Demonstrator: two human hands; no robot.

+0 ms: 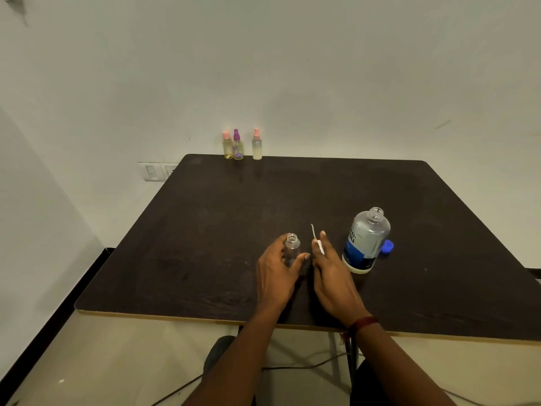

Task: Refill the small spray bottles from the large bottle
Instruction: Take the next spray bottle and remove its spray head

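**Small bottle open, nothing poured yet: spills to watch for**

The small clear plastic bottle [292, 249] is gripped by the left hand [276, 272], fingers and thumb curled round its body, just below the centre of the frame. It's stood upright on the dark brown wooden table [205, 230], long axis vertical, open threaded neck pointing up. It looks empty, though that can't be told for sure.

Just to its right, the white pump sprayer head [319, 247] is pinched in the right hand [332, 276], with its thin dip tube [312, 231] poking toward the top of the frame.

Further right, the large clear bottle [366, 244] with a blue-and-white label is stood uncapped, mouth up. Its blue screw cap [388, 247] is lying just beside it. At upper centre, three small capped spray bottles [238, 146] are lined up along the table's far edge, well apart from the hands.

Risk-wise, a wide mouth is going to be tipped over a narrow neck. Liquid could easily be slopped onto the table if it's poured fast or the small bottle isn't held steady. The dip tube could also get dirtied if the sprayer is set down carelessly.
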